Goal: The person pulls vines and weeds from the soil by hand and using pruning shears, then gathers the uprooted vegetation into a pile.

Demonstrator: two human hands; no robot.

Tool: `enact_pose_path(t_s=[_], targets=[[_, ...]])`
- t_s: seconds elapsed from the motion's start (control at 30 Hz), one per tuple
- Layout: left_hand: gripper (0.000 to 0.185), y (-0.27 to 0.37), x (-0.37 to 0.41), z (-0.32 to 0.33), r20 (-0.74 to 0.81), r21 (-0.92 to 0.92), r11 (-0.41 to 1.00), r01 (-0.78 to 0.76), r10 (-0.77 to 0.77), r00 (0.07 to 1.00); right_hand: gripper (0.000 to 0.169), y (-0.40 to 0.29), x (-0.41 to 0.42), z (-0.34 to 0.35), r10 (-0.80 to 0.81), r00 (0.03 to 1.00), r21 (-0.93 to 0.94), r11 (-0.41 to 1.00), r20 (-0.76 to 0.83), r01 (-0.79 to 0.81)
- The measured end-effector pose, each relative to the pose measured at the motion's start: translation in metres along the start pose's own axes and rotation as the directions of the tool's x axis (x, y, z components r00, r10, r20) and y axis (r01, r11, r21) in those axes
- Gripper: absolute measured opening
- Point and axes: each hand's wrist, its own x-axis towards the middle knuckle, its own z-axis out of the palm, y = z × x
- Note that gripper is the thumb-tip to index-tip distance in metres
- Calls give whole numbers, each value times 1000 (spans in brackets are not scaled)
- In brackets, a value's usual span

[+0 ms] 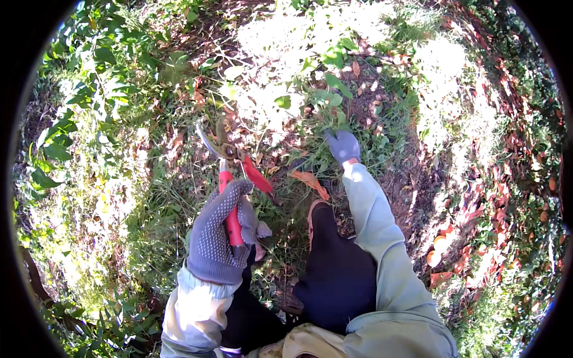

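Observation:
My left hand (219, 232), in a grey knit glove with pale dots, is wrapped around one red handle of a pair of pruning shears (229, 153). The other red handle stands out to the right, apart from the palm. Both the curved metal blades and the handles are spread, and the jaws point up and away from me. Further out to the right, my right hand (343, 145), also in a grey glove, reaches down and grips a clump of green weeds (329, 105). Its fingertips are hidden among the leaves and stems.
Between my arms show my dark-clad leg (340, 277) and a curled dry orange-brown leaf (310, 179). Leafy vines (58, 138) grow at the left. Round orange fruits (434, 258) and reddish leaf litter (497, 250) lie on the right. Strong sun washes out the ground ahead.

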Motion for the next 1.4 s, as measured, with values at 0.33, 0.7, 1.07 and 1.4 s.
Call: enact_pose_path(t_s=[0.33,0.7,1.07,1.4], targets=[[19,8,30,-14,-20,251,968,-1,6,1000,49,41,-33,-25,78,996,-182,981,34,-71],[15,22,13,-33,-13,445,893,-64,78,997,55,-2,-58,-46,125,990,-101,986,-57,-131],[32,17,35,-79,255,947,166,-274,126,959,55,-23,-96,-101,79,994,-343,938,69,-50],[32,-55,49,-21,146,690,-666,-282,-254,956,39,4,-109,-143,-36,976,-496,857,215,141]])
